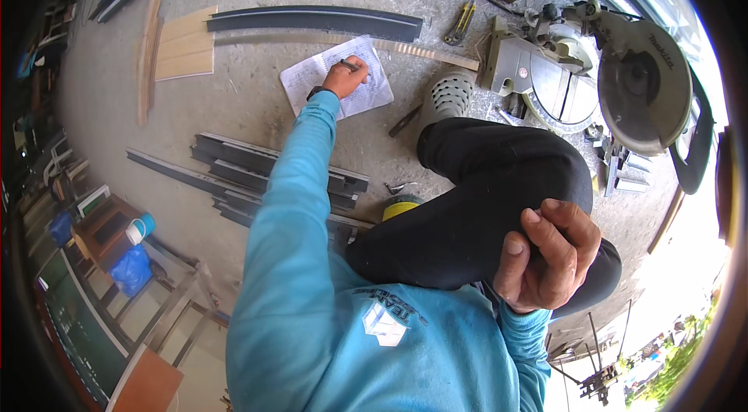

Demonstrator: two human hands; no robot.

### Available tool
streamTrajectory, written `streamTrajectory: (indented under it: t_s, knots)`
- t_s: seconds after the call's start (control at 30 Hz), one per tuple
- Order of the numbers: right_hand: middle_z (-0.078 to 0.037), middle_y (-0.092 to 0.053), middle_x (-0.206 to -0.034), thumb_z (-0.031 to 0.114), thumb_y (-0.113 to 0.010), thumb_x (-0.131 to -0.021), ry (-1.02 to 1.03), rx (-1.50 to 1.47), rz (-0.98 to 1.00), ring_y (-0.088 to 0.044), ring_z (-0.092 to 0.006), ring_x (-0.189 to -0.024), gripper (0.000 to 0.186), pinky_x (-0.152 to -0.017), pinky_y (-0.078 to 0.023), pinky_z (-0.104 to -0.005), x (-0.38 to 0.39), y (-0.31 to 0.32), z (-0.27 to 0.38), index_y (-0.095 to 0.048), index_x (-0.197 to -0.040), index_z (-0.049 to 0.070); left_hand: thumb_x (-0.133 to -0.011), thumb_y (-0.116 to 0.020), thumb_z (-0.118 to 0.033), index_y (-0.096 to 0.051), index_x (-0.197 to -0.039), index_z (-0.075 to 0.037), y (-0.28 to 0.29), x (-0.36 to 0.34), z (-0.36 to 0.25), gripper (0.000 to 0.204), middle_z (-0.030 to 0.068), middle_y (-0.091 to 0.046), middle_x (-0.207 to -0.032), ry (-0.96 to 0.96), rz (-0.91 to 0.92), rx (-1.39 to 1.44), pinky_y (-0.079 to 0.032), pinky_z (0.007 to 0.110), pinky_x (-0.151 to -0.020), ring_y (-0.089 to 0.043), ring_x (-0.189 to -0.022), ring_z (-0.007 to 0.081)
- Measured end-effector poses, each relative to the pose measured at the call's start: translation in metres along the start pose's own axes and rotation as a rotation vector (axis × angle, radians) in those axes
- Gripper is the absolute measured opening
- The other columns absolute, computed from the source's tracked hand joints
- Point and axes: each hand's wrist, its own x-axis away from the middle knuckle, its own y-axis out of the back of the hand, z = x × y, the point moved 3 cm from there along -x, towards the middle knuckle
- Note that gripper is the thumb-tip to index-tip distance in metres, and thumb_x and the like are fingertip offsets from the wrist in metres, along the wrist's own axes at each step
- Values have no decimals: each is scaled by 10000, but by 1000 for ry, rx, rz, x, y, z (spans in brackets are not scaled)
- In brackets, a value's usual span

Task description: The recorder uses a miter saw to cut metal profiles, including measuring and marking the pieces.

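**Notebook [376,94] open on the floor, pen [350,66] in the left hand [341,83]**

Working down in size, we find the mitre saw [640,88] standing beyond the right knee, probably kept clear of the page. Dark metal profiles [234,153] lie bundled near the left arm, and a single dark bar [315,20] lies beyond the notebook, all flat, likely so they stay steady. The notebook lies spread beside the clog [452,95], seemingly to offer a level page within reach. Our right hand [555,256] hangs near the knee, fingers curled, thumb apart from them, nothing visible between. Our left fingers close together around the pen, over the page; its tip is hidden, so we cannot tell whether it touches paper.
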Motion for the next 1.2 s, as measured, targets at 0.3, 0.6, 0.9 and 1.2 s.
streamTrajectory:
  t_s: [0.3,0.6,0.9,1.2]
  knots:
    - [-111,-609,-938,81,-768,-667,4,18,12,-599,-192,-736,271,-616,-439,-298,-3,-3,3,-690,-927,84,-815,-612,-230,-663,-968,-76,-5,-2,-7,223,69,-697,-850,-69,84,-248,-507,302,-782,-660,-808,179]
    - [-106,-614,-933,35,-770,-640,6,25,10,-603,-197,-729,291,-621,-452,-299,-4,-5,6,-693,-915,90,-797,-621,-300,-674,-969,-110,-7,-4,-7,261,111,-702,-933,-158,96,-538,-503,361,-835,-662,-901,267]
    - [-115,-625,-910,12,-773,-622,58,-25,-26,-604,-203,-713,305,-622,-470,-304,-8,-7,7,-689,-911,59,-944,-564,-270,-618,-904,-23,14,51,-48,256,31,-616,-711,-273,-203,286,-466,271,-650,-574,-680,117]
    - [-197,-598,-1101,650,-513,-829,90,22,168,-601,-293,-926,723,-834,-453,-413,-12,-8,12,-642,-1144,12,-869,-668,-317,-599,-766,-44,-18,250,-295,300,72,-591,-753,-1308,229,-48,-461,348,-598,-584,-658,242]
